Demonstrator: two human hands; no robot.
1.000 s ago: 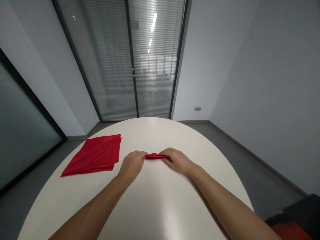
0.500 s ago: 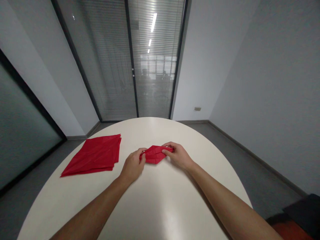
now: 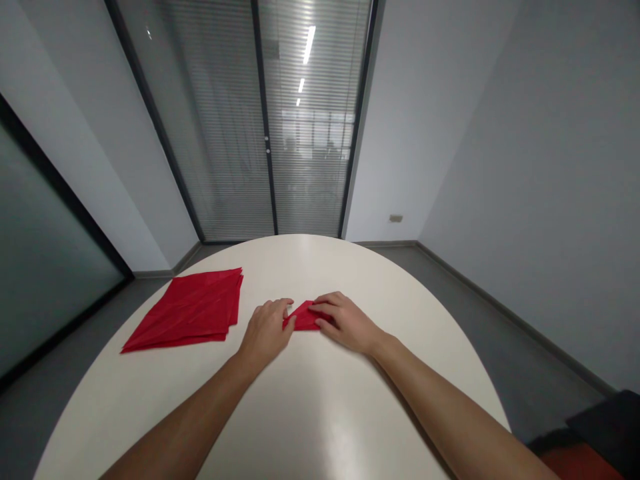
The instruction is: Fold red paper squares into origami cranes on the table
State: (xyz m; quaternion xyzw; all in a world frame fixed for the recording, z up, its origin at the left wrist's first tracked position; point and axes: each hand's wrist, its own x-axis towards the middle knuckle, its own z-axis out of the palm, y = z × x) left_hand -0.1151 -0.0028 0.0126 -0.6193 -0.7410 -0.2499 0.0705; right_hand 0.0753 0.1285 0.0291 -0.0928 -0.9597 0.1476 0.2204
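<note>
Both hands down on the white table [image 3: 320, 413], working one small folded red paper [image 3: 301, 317]. The paper lies flat on the table right between the hands, touching both. Right hand [image 3: 345, 322]: open, palm down, fingers [image 3: 320, 308] stretched out and pressing on the paper's right part. Left hand [image 3: 267, 327]: fingers loosely bent, fingertips at the paper's left end, thumb against its near edge; can't tell if it pinches the paper or just presses it. Stack of flat red sheets [image 3: 193, 309] lies well off to the left of the left hand, apart from both hands. Beyond the hands, past the table's far edge: glass doors with blinds [image 3: 265, 120].
</note>
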